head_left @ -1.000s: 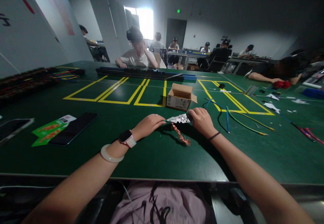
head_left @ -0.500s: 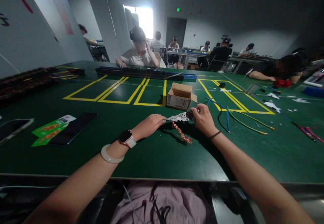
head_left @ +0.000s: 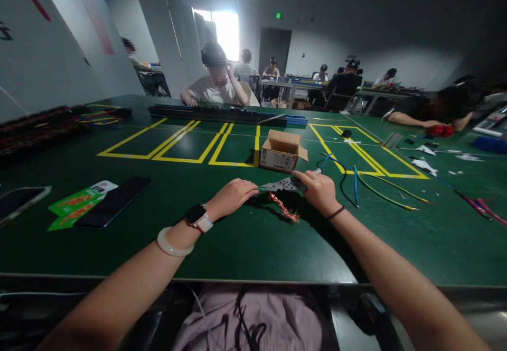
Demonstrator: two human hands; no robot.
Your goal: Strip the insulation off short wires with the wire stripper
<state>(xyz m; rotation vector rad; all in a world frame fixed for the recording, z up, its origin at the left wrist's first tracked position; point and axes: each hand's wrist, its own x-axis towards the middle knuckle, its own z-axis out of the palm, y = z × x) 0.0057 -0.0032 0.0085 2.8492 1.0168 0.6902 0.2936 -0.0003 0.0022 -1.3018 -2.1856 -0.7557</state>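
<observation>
My right hand [head_left: 319,190] grips the handles of a metal wire stripper [head_left: 282,184], which points left just above the green table [head_left: 245,240]. My left hand [head_left: 232,196] rests on the table with its fingertips pinched at the stripper's tip, apparently on a thin wire; the wire itself is too small to make out. A bundle of bare copper strands [head_left: 284,208] lies on the table just below the tool. A smartwatch and a pale bangle sit on my left wrist.
An open cardboard box [head_left: 282,151] stands just beyond the hands. Blue, green and yellow wires [head_left: 372,187] lie to the right. A dark phone [head_left: 113,202] and green packets [head_left: 77,203] lie on the left. Yellow tape rectangles mark the table. Other people sit at the far side and at tables behind.
My right hand tilted the wire stripper up and then brought it back down flatter, so its face now looks darker. The copper bundle shifted slightly. My left hand stayed in place.
</observation>
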